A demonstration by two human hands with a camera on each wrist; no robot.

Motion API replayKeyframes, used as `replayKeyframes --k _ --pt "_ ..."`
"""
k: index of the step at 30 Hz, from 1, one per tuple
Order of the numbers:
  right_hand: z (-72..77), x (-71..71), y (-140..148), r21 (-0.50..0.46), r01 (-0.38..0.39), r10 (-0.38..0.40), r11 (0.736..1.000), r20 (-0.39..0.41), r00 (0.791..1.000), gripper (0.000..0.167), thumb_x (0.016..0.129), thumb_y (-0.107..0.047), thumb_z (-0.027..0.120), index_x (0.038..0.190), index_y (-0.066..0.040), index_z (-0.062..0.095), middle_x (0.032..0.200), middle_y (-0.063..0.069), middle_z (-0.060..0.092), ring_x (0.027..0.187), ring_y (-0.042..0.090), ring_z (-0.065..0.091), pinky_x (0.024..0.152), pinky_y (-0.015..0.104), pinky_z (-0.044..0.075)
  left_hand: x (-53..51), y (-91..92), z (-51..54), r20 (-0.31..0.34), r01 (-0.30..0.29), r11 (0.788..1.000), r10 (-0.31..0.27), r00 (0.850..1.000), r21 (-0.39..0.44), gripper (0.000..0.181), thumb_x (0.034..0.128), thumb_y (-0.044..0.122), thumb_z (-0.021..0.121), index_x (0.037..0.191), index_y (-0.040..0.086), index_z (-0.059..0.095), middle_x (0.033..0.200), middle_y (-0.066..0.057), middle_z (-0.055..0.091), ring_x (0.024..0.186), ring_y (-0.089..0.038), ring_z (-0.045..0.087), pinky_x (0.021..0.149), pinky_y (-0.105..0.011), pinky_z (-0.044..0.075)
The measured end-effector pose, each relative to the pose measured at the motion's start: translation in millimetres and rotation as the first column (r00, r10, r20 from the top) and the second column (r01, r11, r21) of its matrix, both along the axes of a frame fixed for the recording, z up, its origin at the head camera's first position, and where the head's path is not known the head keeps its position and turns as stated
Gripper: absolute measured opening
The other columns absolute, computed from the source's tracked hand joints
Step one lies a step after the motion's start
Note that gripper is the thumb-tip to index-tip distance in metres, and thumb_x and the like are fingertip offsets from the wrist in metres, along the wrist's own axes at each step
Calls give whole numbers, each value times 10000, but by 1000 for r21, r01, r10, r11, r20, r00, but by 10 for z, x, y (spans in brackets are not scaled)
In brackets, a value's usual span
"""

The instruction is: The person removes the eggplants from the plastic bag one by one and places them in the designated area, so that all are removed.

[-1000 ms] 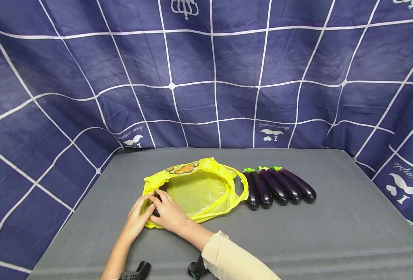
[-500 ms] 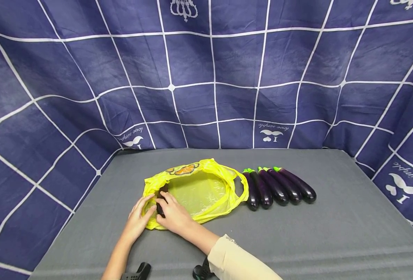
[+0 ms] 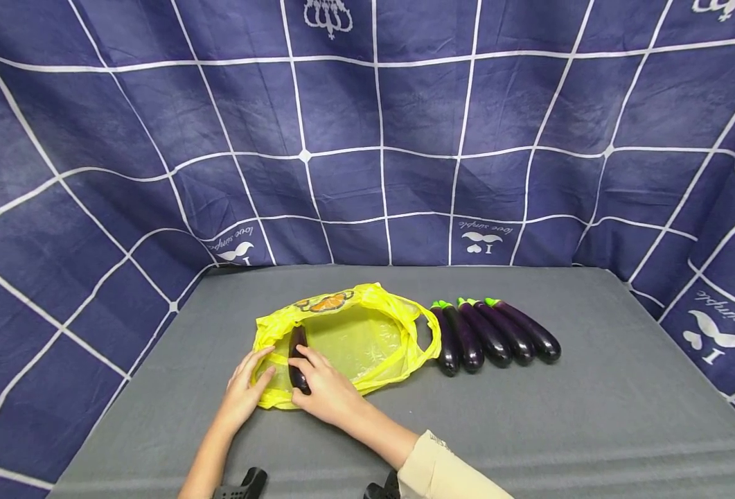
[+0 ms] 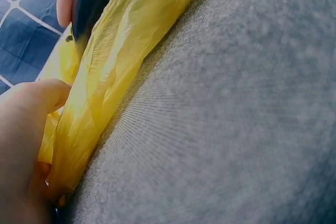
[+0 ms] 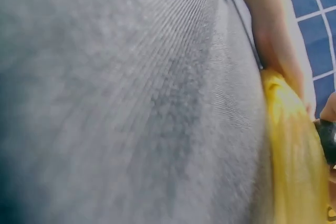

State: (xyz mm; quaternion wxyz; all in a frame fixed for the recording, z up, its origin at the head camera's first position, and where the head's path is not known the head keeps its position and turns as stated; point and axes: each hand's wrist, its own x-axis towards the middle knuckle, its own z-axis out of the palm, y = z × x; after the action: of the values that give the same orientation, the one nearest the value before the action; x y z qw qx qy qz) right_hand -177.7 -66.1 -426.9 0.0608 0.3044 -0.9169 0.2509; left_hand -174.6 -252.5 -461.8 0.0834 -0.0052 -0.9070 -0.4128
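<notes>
A yellow plastic bag point(image 3: 357, 339) lies on the grey table with its mouth spread wide. Inside its left part is a dark purple eggplant point(image 3: 297, 341), lying lengthwise away from me. My right hand point(image 3: 325, 391) reaches over the near rim and grips that eggplant, fingers over its left side and thumb near its close end. At the bag's left edge rests my left hand point(image 3: 245, 388), fingers loosely spread against the yellow plastic. In the left wrist view, the thumb point(image 4: 55, 94) touches the plastic beside the eggplant; the fingertips are hidden there.
To the right of the bag, several eggplants point(image 3: 494, 336) lie side by side with green stem ends facing away. A bag handle loop point(image 3: 431, 333) reaches the nearest one. Behind the grey table point(image 3: 591, 423) hangs a blue curtain point(image 3: 429, 180) with white lines.
My right hand has shifted right inside the bag, and the eggplant has slid right with it, away from my left hand. My left hand has stayed almost still at the bag's edge.
</notes>
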Motion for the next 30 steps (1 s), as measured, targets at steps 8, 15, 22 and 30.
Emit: replayKeyframes --k 8,15,22,30 --pt "99 88 200 -45 -33 32 998 -29 999 443 816 -272 572 1251 -202 525 1402 4 416 1250 189 458 889 336 491 -7 -1 19 5 -2 1000 2 1000 -16 408 926 255 504 1309 121 455 1420 -213 310 1304 -432 255 980 -646 195" --pt "128 174 409 -47 -78 74 996 -80 994 443 812 -251 585 1248 -205 521 1401 5 416 1224 200 481 857 330 502 -3 -7 -10 -13 2 1000 -2 1000 -12 399 928 258 501 1303 126 463 1419 -210 317 1307 -435 253 976 -643 203" --pt "143 259 624 -70 -71 66 995 -61 996 437 806 -242 580 1239 -215 527 1406 -30 407 1223 167 478 904 332 478 20 -6 16 -6 15 1000 -15 1000 -11 409 934 285 490 1307 121 459 1430 -226 290 1312 -452 227 968 -660 194" --pt "228 370 874 -110 -74 62 991 -105 993 445 782 -230 612 1220 -213 537 1395 -55 419 1223 148 480 902 339 481 17 2 14 -19 18 1000 -18 1000 -22 406 931 266 497 1302 107 464 1409 -222 319 1297 -442 256 969 -647 197"
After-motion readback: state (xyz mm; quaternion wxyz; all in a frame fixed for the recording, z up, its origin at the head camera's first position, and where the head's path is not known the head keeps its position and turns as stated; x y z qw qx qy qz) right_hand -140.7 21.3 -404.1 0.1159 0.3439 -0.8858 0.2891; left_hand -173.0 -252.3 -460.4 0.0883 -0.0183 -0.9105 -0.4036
